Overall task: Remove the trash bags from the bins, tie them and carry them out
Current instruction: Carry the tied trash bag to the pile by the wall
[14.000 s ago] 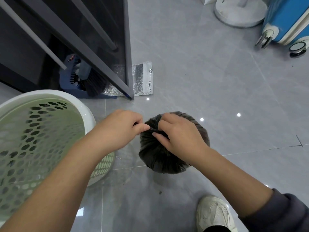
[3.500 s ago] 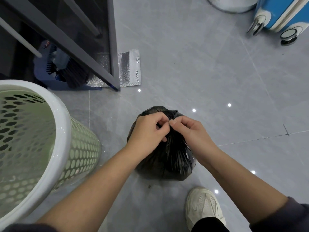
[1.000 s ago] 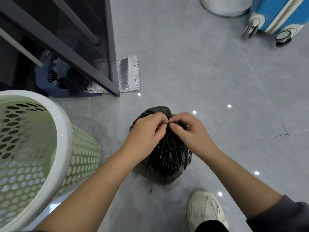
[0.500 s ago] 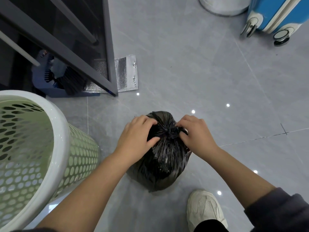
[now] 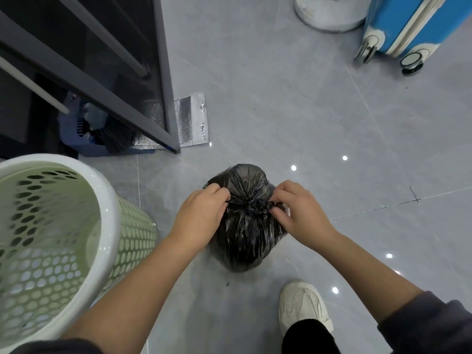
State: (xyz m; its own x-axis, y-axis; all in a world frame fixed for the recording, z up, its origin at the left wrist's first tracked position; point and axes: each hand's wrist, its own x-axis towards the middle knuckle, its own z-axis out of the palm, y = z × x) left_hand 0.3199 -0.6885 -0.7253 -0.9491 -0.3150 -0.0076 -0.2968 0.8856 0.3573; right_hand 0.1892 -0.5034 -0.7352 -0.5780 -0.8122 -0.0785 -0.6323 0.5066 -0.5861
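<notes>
Just beside the green bin (image 5: pixel 111 200), the black trash bag (image 5: pixel 242 241) sits on the floor (image 5: pixel 281 111), each grip clamped on its knotted neck, left hand (image 5: pixel 200 217) and right hand (image 5: pixel 300 213) pinching opposite ends.

- One head-worn wide-angle view, from above, facing steeply down at the floor (image 5: pixel 281 98).
- Close in: the bag (image 5: pixel 245 241) sits mid-frame, bin (image 5: pixel 135 241) at left edge.

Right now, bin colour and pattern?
The bin is pale green, oval perforations, white rim; head view.
</notes>
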